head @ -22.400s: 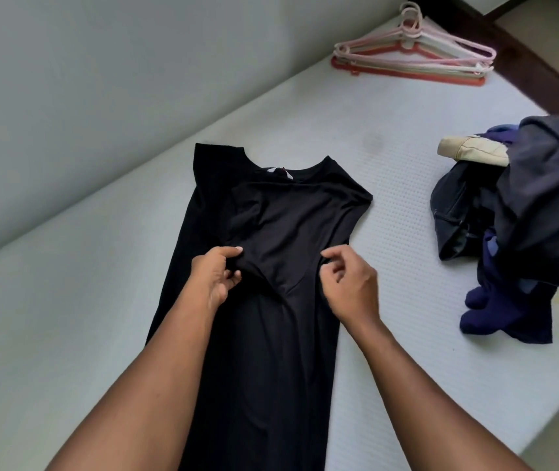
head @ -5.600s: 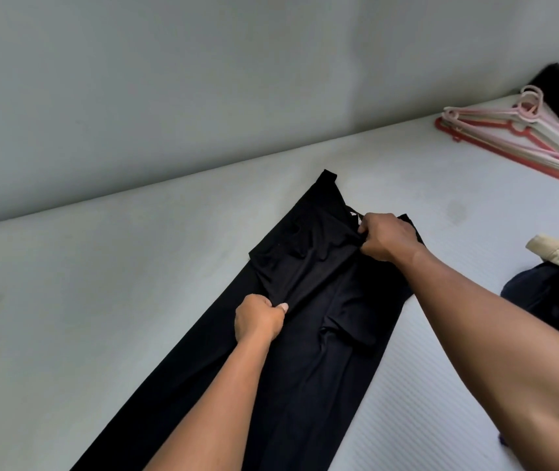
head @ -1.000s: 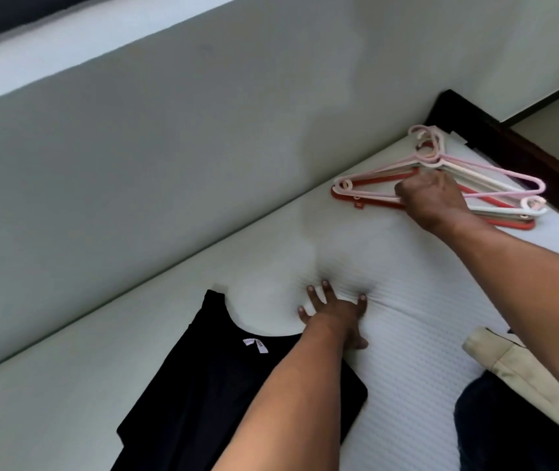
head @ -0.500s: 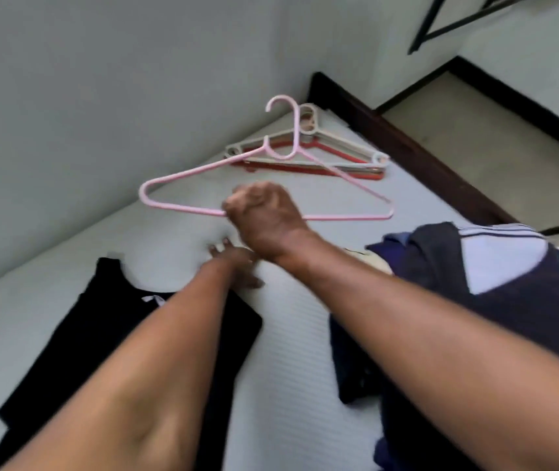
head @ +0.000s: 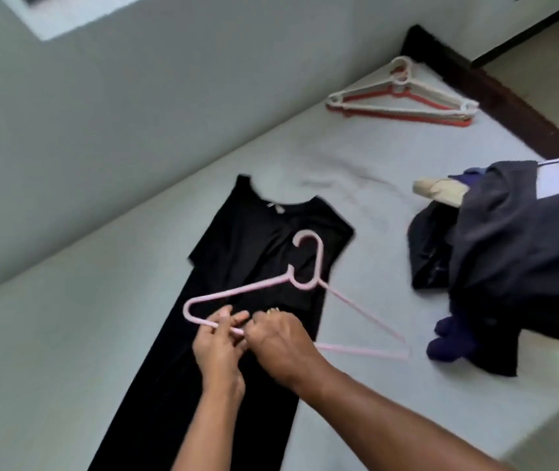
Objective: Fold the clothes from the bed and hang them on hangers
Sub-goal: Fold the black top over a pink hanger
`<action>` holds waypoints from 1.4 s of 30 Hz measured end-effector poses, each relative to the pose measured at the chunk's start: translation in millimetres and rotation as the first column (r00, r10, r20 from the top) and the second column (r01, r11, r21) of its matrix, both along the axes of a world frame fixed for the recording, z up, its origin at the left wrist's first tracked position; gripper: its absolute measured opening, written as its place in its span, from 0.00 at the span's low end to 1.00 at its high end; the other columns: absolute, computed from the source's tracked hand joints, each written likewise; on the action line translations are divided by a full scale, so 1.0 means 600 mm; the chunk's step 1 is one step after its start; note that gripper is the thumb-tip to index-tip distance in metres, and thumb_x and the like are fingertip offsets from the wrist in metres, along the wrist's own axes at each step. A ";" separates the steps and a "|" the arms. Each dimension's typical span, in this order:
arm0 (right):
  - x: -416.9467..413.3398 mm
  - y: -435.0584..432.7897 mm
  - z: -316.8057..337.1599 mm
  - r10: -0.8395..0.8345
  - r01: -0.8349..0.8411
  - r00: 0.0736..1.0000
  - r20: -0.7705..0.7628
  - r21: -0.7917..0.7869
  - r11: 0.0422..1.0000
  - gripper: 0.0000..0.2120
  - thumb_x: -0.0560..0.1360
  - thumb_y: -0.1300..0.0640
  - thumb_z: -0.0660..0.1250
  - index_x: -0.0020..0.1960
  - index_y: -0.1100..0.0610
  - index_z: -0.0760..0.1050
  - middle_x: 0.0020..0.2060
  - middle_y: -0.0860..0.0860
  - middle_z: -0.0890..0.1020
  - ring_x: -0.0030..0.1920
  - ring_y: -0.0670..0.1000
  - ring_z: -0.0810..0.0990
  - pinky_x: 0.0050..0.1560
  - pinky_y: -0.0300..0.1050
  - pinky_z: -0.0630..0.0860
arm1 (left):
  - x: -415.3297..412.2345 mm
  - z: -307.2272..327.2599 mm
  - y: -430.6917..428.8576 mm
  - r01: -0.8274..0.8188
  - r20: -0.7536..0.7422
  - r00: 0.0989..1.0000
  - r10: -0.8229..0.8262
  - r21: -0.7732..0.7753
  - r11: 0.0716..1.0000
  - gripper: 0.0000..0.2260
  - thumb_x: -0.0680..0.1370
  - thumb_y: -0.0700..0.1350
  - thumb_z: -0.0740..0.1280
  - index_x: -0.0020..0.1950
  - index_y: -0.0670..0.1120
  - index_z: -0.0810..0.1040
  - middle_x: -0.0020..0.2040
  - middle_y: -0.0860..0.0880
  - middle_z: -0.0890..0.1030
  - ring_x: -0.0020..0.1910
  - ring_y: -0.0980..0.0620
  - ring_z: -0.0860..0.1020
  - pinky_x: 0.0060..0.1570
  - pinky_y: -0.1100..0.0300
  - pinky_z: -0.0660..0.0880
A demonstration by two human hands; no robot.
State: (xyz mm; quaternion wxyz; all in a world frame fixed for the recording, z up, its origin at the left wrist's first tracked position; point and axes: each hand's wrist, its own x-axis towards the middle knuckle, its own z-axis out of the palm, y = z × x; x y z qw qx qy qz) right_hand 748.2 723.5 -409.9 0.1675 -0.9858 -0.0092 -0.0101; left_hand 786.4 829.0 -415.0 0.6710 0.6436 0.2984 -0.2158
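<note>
Bed (head: 305, 158): everything is carried on its pale mattress, which runs along the wall on the left.
Black dress (head: 264, 239): it is laid flat in a narrow strip. Its long axis runs from the near left to the neckline at the far end.
Pile of clothes (head: 509, 253): it is heaped at the right edge of the bed, well apart from the dress.
Spare hangers (head: 403, 100): they are stacked at the far right, out of the way.
Pink hanger (head: 305, 286): it is held over the upper part of the dress. The hook is pointed far, toward the neckline, and the bottom bar is set across the dress's long axis.
Left hand (head: 218, 348): the bottom bar is pinched by its fingers, near the hanger's left corner.
Right hand (head: 281, 338): it is closed round the same bar, just beside the left hand.
Deciding relation: the dress lies directly under and beyond both hands, with neither hand clearly nearer. The bar is already crosswise, so draping is judged to need one hand freed for the cloth.
</note>
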 end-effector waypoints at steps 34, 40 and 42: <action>-0.095 0.304 -0.036 -0.108 0.425 0.903 -0.415 0.830 0.361 0.10 0.80 0.57 0.72 0.56 0.62 0.85 0.50 0.57 0.87 0.46 0.60 0.88 0.45 0.55 0.86 | -0.194 -0.127 0.569 -0.210 -0.241 0.894 0.378 0.520 0.828 0.19 0.80 0.54 0.70 0.39 0.40 0.76 0.33 0.47 0.76 0.35 0.46 0.75 0.39 0.55 0.71; -0.085 0.278 -0.095 -0.153 0.535 0.844 -0.514 0.790 0.300 0.06 0.78 0.65 0.73 0.54 0.64 0.85 0.46 0.63 0.86 0.48 0.66 0.87 0.49 0.51 0.86 | -0.180 -0.156 0.566 -0.191 -0.225 0.922 0.315 0.443 0.876 0.09 0.77 0.50 0.75 0.48 0.44 0.84 0.43 0.49 0.85 0.46 0.46 0.83 0.52 0.50 0.81; -0.081 0.271 -0.093 -0.147 0.532 0.846 -0.512 0.795 0.292 0.06 0.79 0.65 0.73 0.54 0.64 0.85 0.45 0.64 0.86 0.47 0.65 0.87 0.49 0.52 0.86 | -0.183 -0.155 0.567 -0.210 -0.199 0.928 0.316 0.422 0.882 0.07 0.77 0.46 0.75 0.49 0.44 0.83 0.45 0.49 0.86 0.48 0.45 0.84 0.54 0.48 0.81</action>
